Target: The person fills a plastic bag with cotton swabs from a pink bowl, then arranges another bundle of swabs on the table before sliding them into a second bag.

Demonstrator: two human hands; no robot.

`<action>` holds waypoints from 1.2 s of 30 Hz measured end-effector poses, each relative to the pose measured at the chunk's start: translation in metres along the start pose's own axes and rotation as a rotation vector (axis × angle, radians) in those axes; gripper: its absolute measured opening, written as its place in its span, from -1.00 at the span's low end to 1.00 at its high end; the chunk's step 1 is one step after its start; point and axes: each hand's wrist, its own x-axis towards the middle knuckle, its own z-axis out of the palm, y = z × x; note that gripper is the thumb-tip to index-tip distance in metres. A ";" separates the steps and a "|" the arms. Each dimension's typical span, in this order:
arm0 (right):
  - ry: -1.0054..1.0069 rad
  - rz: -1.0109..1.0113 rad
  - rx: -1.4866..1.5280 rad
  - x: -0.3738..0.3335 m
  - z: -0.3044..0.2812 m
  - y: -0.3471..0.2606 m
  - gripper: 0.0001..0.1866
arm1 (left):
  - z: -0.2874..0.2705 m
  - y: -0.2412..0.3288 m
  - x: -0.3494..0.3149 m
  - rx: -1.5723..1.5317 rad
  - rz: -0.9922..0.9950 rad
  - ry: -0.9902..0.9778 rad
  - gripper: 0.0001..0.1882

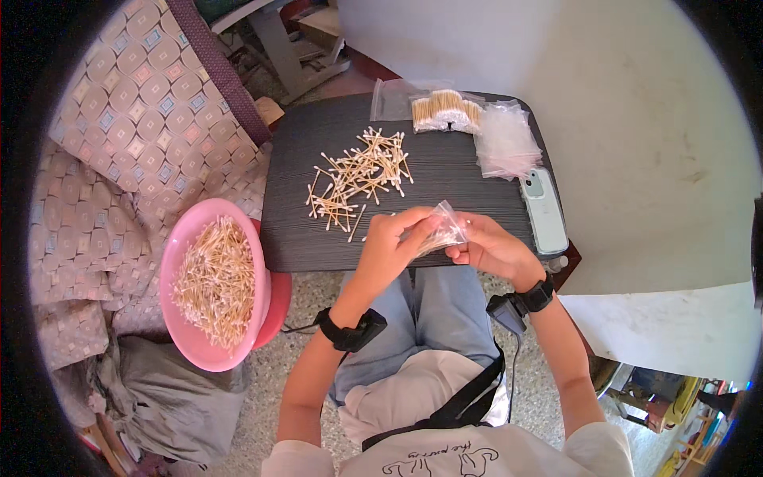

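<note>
A small clear zip bag (450, 226) with several cotton swabs in it is held over the near edge of the dark table. My left hand (395, 240) closes around the bag and swabs from the left, thumb on top. From the other side, my right hand (494, 245) has its fingertips bent in at the bag's right edge and appears to pinch it. Just beyond my left hand lies a loose pile of cotton swabs (362, 175) with wooden sticks and white tips, pointing every which way.
Filled swab bags (447, 111) lie at the table's (274, 191) far side, beside a stack of clear bags (507, 141). A pale phone (545, 213) rests along the right edge. Left of the table, a pink basin (171, 294) holds many swabs. A white wall (636, 159) borders the right.
</note>
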 end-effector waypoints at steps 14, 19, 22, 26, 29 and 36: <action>0.108 -0.009 -0.139 0.006 0.010 0.003 -0.61 | -0.002 0.000 0.000 0.020 0.074 0.024 -0.83; 0.174 0.047 -0.432 0.009 0.015 -0.002 -0.62 | -0.008 0.005 0.000 0.137 0.154 -0.084 -0.85; 0.101 0.023 -0.312 0.008 0.005 -0.006 -0.69 | -0.021 0.003 0.003 0.202 0.192 -0.080 -0.85; 0.099 0.072 -0.467 0.016 0.014 -0.006 -0.69 | -0.019 -0.005 0.001 0.178 0.213 -0.082 -0.85; 0.091 0.004 -0.539 0.025 0.014 0.001 -0.70 | -0.016 -0.005 0.002 0.177 0.201 -0.054 -0.85; 0.089 0.048 -0.664 0.021 0.008 -0.006 -0.79 | -0.027 -0.004 -0.007 0.068 0.011 -0.012 -0.81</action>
